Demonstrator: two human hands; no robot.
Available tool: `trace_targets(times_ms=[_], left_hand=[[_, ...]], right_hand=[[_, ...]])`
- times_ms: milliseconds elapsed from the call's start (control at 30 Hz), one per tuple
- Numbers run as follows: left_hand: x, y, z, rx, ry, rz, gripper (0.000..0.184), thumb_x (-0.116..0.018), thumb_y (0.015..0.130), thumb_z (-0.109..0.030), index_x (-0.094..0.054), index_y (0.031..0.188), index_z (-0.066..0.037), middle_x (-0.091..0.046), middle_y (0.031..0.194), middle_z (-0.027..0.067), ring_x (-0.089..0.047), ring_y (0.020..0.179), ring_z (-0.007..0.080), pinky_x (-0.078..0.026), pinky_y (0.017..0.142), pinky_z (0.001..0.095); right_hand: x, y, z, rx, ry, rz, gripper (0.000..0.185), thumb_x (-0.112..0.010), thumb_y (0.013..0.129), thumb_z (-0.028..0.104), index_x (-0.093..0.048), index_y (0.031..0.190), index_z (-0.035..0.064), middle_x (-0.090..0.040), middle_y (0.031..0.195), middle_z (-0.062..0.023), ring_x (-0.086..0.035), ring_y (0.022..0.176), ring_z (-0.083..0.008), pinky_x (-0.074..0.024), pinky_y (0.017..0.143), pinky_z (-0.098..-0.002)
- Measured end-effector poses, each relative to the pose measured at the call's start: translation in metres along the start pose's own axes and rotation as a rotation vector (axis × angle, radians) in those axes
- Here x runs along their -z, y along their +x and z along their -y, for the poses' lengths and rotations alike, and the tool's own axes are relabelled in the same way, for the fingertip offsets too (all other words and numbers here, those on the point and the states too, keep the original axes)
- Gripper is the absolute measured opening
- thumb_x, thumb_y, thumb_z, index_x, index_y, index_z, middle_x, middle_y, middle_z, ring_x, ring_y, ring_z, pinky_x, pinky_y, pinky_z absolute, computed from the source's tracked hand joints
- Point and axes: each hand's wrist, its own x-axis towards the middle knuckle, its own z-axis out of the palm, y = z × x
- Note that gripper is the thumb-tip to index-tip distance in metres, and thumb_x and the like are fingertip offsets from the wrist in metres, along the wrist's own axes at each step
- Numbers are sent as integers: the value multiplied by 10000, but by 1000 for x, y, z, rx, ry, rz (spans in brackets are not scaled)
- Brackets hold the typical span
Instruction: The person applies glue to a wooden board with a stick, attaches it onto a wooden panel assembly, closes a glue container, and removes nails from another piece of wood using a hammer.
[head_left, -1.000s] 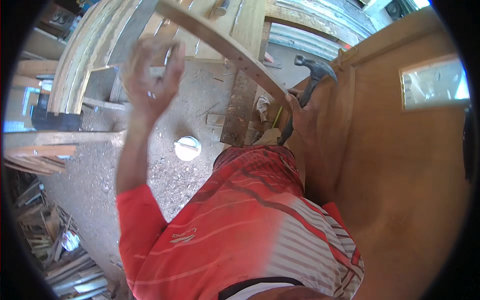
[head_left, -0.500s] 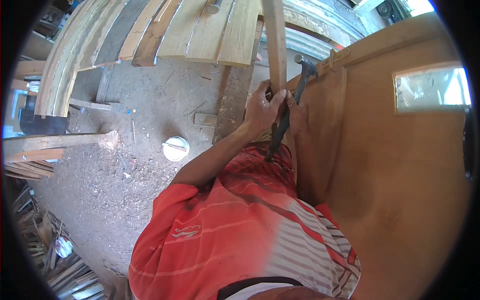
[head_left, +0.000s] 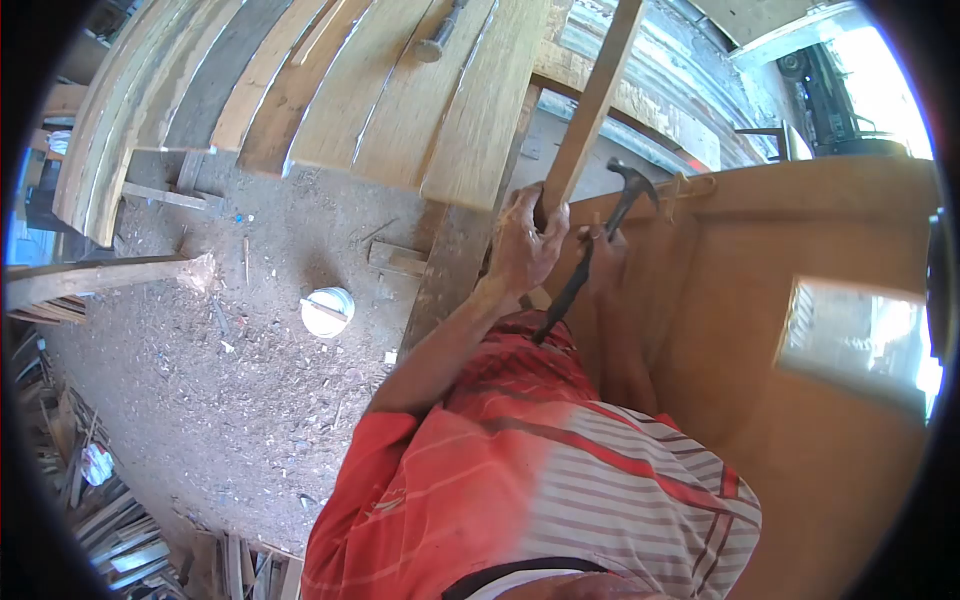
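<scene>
My left hand (head_left: 525, 240) is closed around the lower part of a long wooden strip (head_left: 597, 95), which leans up and to the right. Just to its right, my right hand (head_left: 606, 262) grips a claw hammer (head_left: 622, 205) partway along its dark handle. The hammer's head points up and away from me, and the handle's end reaches down near my clothes. Both hands are beside the edge of a large brown wooden panel (head_left: 700, 330). The lower end of the strip is hidden behind my left hand.
A row of long boards (head_left: 400, 130) lies at the upper left with another hammer (head_left: 437, 38) on it. On the littered floor stands a white bucket (head_left: 328, 311). Scrap wood (head_left: 130, 545) is heaped at the lower left. The panel has a glazed opening (head_left: 850, 335).
My hands have moved apart, the right one with the hammer shifting away from the strip. The strip now tilts more to the right. The whole view has shifted.
</scene>
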Motion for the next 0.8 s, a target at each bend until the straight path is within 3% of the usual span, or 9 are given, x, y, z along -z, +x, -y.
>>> trace_targets(times_ms=[67,233,333,433,567,800], left_hand=[[-15,25,-5,3,51,-41,341,-650,989,-238,-655,1182,42,-722,994,202,-715,868,294,-552,786,399],[-57,100,22,121,91,-5,380,-639,1002,-299,-654,1156,48,-711,917,216,-713,848,305,-549,775,405],[-80,137,32,205,112,20,396,-629,1012,-320,-652,1144,53,-707,914,230,-713,859,316,-545,778,418],[-102,166,34,211,165,-6,402,-615,1022,-339,-658,1137,44,-708,924,230,-711,867,330,-538,779,434],[-112,191,41,182,239,-64,429,-588,1035,-377,-670,1137,32,-715,955,231,-705,892,349,-529,796,444],[-94,213,48,379,261,-16,528,-561,1040,-461,-679,1164,38,-720,1005,228,-698,944,344,-522,848,436]], right_hand=[[12,41,-3,18,57,-15,390,-641,1030,392,-653,942,12,-640,780,-39,-589,591,-112,-448,509,-263],[11,117,82,110,192,20,313,-585,1054,321,-639,1039,13,-618,751,-36,-582,599,-116,-449,508,-267],[17,156,106,12,219,71,305,-574,1054,308,-635,1095,12,-584,742,-19,-558,598,-106,-437,508,-258],[27,192,110,67,-57,112,301,-577,1054,297,-633,1121,9,-571,738,-16,-533,581,-89,-421,500,-251],[35,227,103,44,-112,180,231,-594,1035,232,-639,1071,8,-545,705,-2,-513,553,-77,-394,482,-245],[32,258,119,-1,-59,159,209,-601,981,152,-617,1107,-13,-530,700,8,-514,553,-80,-392,484,-241]])
